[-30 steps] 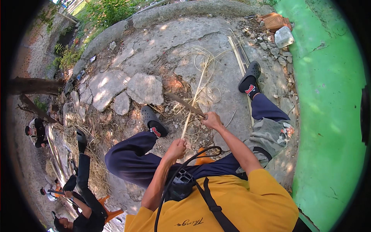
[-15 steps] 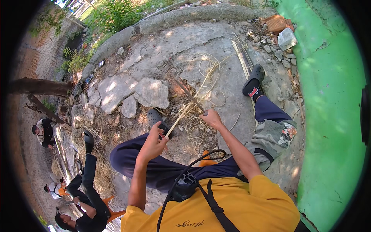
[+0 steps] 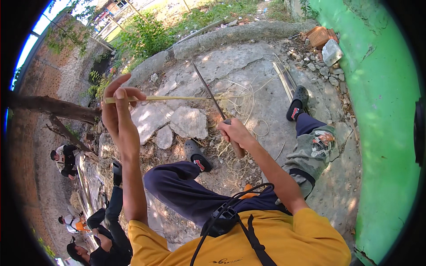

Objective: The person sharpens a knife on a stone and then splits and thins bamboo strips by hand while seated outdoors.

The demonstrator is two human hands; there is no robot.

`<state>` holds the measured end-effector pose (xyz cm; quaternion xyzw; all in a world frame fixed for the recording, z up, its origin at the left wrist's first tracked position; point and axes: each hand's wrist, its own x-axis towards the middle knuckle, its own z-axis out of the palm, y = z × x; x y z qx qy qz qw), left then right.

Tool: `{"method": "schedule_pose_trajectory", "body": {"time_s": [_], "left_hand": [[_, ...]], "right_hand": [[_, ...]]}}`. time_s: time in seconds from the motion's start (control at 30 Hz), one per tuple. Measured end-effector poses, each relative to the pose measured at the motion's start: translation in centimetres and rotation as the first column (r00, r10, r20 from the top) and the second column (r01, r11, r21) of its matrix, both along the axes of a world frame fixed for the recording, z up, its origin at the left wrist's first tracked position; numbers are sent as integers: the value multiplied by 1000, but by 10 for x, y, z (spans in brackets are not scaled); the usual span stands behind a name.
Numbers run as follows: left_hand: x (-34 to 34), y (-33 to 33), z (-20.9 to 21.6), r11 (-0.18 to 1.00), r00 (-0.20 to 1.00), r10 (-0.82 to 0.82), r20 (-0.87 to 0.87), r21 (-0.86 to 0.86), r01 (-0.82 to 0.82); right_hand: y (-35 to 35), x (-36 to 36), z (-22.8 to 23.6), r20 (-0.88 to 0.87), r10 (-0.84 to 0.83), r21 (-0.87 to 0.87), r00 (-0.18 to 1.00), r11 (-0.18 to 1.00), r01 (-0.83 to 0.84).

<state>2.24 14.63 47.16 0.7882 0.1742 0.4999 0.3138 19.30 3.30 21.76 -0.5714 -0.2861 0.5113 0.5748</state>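
- Left hand (image 3: 120, 113), left of centre in the frame: grasping, with the thumb and fingers pinching a thin bamboo-like strip (image 3: 171, 98) near one end. The pinch probably keeps so slender a piece level and stops it twisting.
- The strip runs nearly flat across the picture toward the centre, raised above the ground, perhaps so that its length is free of stones and litter.
- Right hand (image 3: 236, 133), near the centre: clenched around the wooden handle of a long, narrow knife (image 3: 203, 80). The butt end juts out below the fist; a full wrap like this likely gives firm control of the blade.
- The blade slants up and leftward, crossing the strip's line in view; whether the two touch, I cannot tell.
- Pale, curled fibres (image 3: 242, 99) lie beyond the right hand and down between the feet, seemingly where offcuts would drop.
- More straight strips (image 3: 282, 80) lie at upper right, beside the right clog (image 3: 301, 95), presumably laid there to be within reach.
- The left clog (image 3: 192, 150) is planted well apart from the right one, and the spread knees appear to leave the hands working room.
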Motion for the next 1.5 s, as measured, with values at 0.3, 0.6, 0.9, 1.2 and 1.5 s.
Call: {"method": "schedule_pose_trajectory", "body": {"time_s": [0.3, 0.6, 0.9, 1.2, 1.5], "left_hand": [[94, 37, 23, 784, 868, -386, 311, -385, 487], [155, 55, 14, 845, 874, -369, 315, -277, 457], [151, 58, 9, 867, 868, -325, 374, -249, 432], [149, 48, 10, 823, 820, -354, 450, -266, 502], [130, 53, 8, 881, 865, -303, 399, -230, 414]], "right_hand": [[-16, -9, 9, -270, -35, -26, 962, 999, 29], [-18, -9, 10, -206, -73, -35, 976, 997, 67], [-13, -13, 0, 77, -80, -108, 994, 990, 88], [0, 0, -62, 31, -166, -132, 986, 977, 168], [15, -22, 17, 185, -168, 103, 968, 983, 151]]}}
